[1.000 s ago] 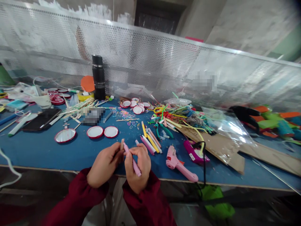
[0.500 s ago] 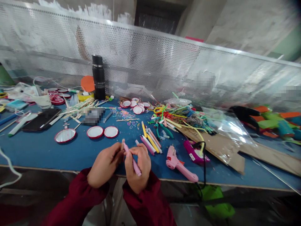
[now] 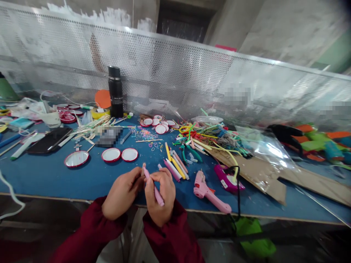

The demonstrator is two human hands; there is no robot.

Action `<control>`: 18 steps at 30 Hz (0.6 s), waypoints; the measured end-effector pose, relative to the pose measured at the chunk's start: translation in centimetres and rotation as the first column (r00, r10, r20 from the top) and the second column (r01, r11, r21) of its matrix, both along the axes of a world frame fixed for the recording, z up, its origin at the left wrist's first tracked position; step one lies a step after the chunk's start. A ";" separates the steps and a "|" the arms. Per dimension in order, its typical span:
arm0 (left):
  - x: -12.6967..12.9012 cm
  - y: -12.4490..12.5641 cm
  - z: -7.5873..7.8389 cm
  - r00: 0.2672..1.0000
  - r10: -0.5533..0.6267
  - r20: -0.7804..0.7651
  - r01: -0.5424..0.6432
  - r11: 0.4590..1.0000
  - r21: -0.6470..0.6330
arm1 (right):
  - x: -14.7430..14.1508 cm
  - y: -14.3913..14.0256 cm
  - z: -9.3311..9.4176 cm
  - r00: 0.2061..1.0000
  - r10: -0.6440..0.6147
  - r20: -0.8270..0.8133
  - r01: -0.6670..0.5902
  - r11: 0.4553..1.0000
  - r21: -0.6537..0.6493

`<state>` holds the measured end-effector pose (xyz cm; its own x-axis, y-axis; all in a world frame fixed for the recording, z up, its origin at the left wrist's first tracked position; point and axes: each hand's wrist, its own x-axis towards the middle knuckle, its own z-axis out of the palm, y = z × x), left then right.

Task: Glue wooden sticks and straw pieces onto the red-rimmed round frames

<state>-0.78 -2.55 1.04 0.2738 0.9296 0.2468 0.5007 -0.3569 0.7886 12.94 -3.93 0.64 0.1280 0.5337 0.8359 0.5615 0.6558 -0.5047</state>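
Observation:
My right hand (image 3: 161,199) is closed around a pink marker (image 3: 157,193), which slants up toward the left hand. Pinched between the fingers of my left hand (image 3: 122,193) is a small tan piece (image 3: 143,169); most of it is hidden, so its kind cannot be made out. The marker's upper end is at this piece, and both hands are close together above the table's front edge. Just beyond the right hand lie several markers (image 3: 178,166) in yellow, pink, purple and white. To their right rests a pink glue gun (image 3: 210,195).
Red-rimmed white discs (image 3: 111,155) lie ahead of the left hand, near a round mirror (image 3: 76,159). A black bottle (image 3: 116,93) stands by the perforated metal screen (image 3: 175,73). Pliers (image 3: 193,151), a purple power strip (image 3: 229,178) and cardboard (image 3: 257,171) are at right.
The hands, the marker and the tan piece stay almost in the same place. The whole view has shifted very slightly.

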 end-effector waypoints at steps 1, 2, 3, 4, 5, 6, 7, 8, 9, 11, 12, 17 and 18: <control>0.0 0.0 0.0 1.000 0.000 0.001 0.000 1.000 -0.001 | 0.0 0.0 0.0 1.000 -0.002 -0.002 0.002 1.000 -0.003; 0.0 0.0 0.0 1.000 0.001 0.004 -0.001 1.000 -0.001 | 0.0 0.0 0.0 1.000 -0.006 -0.004 0.006 1.000 -0.003; 0.0 0.0 0.1 1.000 0.002 0.009 -0.002 1.000 -0.001 | 0.0 0.0 0.0 1.000 -0.009 -0.005 0.009 1.000 -0.002; 0.0 0.0 0.1 1.000 0.002 0.013 -0.002 1.000 -0.002 | 0.0 0.0 0.0 1.000 -0.010 -0.003 0.010 1.000 0.000; 0.0 0.0 0.1 1.000 0.001 0.015 -0.001 1.000 -0.002 | 0.0 0.0 0.0 1.000 -0.006 -0.001 0.006 1.000 0.000; 0.0 0.0 0.1 1.000 0.001 0.014 -0.001 1.000 -0.003 | 0.0 0.0 0.0 1.000 0.000 0.000 0.000 1.000 -0.001; 0.0 0.0 0.1 1.000 -0.001 0.010 0.001 1.000 -0.003 | 0.0 0.0 -0.1 1.000 0.005 0.000 -0.005 1.000 -0.005; 0.0 0.0 0.0 1.000 -0.001 0.006 0.001 1.000 -0.003 | 0.0 0.0 -0.1 1.000 0.009 0.000 -0.009 1.000 -0.008; 0.0 0.0 0.0 1.000 0.000 0.003 0.000 1.000 -0.004 | 0.0 0.0 -0.1 1.000 0.009 -0.002 -0.009 1.000 -0.010; 0.0 0.0 -0.1 1.000 0.000 0.005 0.000 1.000 -0.004 | 0.0 0.0 -0.1 1.000 0.002 -0.005 -0.002 1.000 -0.014; 0.0 0.0 -0.1 1.000 0.001 0.007 -0.001 1.000 -0.003 | 0.1 0.0 0.0 1.000 -0.001 -0.003 0.001 1.000 -0.013; 0.0 0.0 0.0 1.000 0.001 0.004 -0.001 1.000 0.004 | 0.1 0.0 0.1 1.000 0.021 0.013 -0.021 1.000 -0.014; 0.0 0.0 0.1 1.000 0.001 0.005 -0.001 1.000 0.002 | 0.1 0.0 0.1 1.000 0.018 0.007 -0.018 1.000 -0.014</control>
<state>-0.78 -2.55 1.12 0.2717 0.9293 0.2502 0.4971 -0.3581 0.7904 13.01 -3.91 0.78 0.1120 0.5477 0.8292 0.5532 0.6588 -0.5099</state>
